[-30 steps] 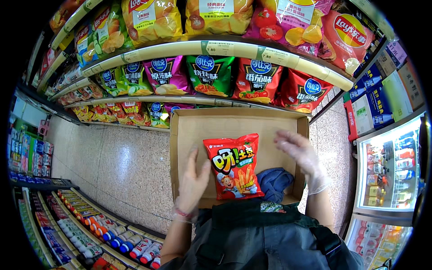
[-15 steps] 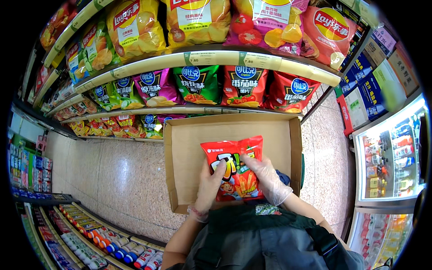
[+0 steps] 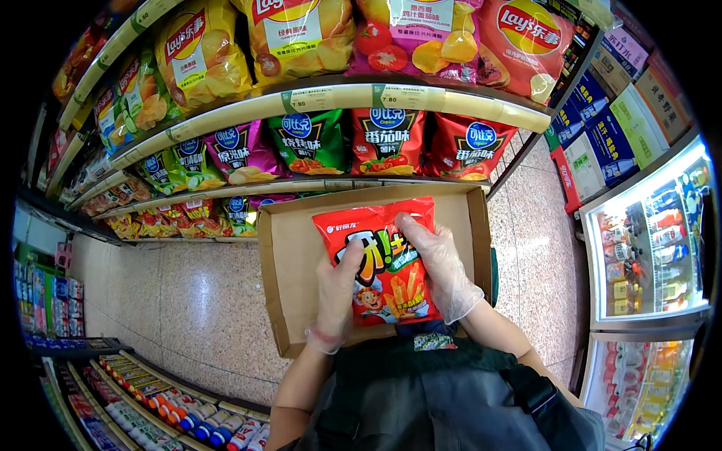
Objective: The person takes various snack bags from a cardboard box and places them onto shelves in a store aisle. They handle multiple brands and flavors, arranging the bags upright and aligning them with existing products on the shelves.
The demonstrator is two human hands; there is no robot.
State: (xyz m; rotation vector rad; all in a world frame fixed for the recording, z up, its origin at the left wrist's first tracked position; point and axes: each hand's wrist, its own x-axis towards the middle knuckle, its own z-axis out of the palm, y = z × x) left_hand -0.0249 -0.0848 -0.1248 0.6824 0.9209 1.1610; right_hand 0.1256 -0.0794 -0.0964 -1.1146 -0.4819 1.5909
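A red snack bag [image 3: 380, 259] with pictured fries and a cartoon cook is held upright between my two gloved hands. My left hand [image 3: 338, 289] grips its left side, thumb on the front. On the right side, my right hand [image 3: 444, 270] pinches it with the thumb near the top corner. The fingers behind the bag are hidden. Both hands wear clear plastic gloves. Beneath the bag lies a shallow cardboard tray [image 3: 289, 225], its inside bare brown where it shows.
Ahead stands a shelf rack [image 3: 331, 98] with rows of chip bags, including a green bag [image 3: 310, 141] and a yellow bag [image 3: 201, 56]. At right are a lit drinks fridge [image 3: 648, 248] and stacked cartons [image 3: 613, 146]. Bottles [image 3: 207, 427] line a low shelf at lower left.
Both hands have raised the red snack bag a little toward the shelf, and it looks larger. The view has shifted slightly, so the shelf and tray sit further left.
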